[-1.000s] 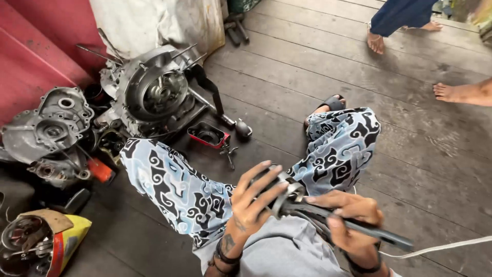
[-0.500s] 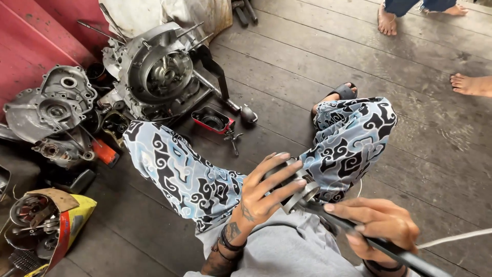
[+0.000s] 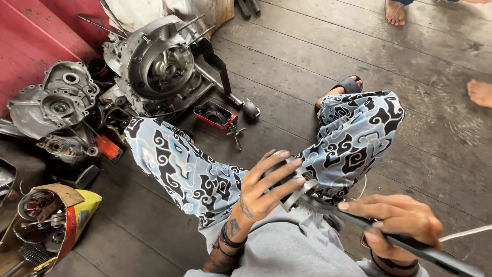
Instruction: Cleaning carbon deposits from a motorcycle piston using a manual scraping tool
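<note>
My left hand [image 3: 266, 187] grips a grey metal cylindrical part [image 3: 296, 180] over my lap, fingers spread around it. My right hand [image 3: 397, 220] is closed on the dark handle of a long tool [image 3: 353, 218] whose head meets that metal part. I sit on a dark plank floor in blue patterned trousers [image 3: 174, 164], knees apart, one foot in a black sandal [image 3: 348, 84].
An engine case [image 3: 159, 64] stands at the upper left beside a second grey case half [image 3: 56, 102]. A small red tray [image 3: 215, 114] and a kick lever [image 3: 225, 77] lie nearby. A yellow box of parts [image 3: 51, 220] sits lower left. Another person's bare feet [image 3: 394, 13] are top right.
The view has tilted down and both hands with the part and tool have drifted right and lower in frame. The grip on each looks unchanged.
</note>
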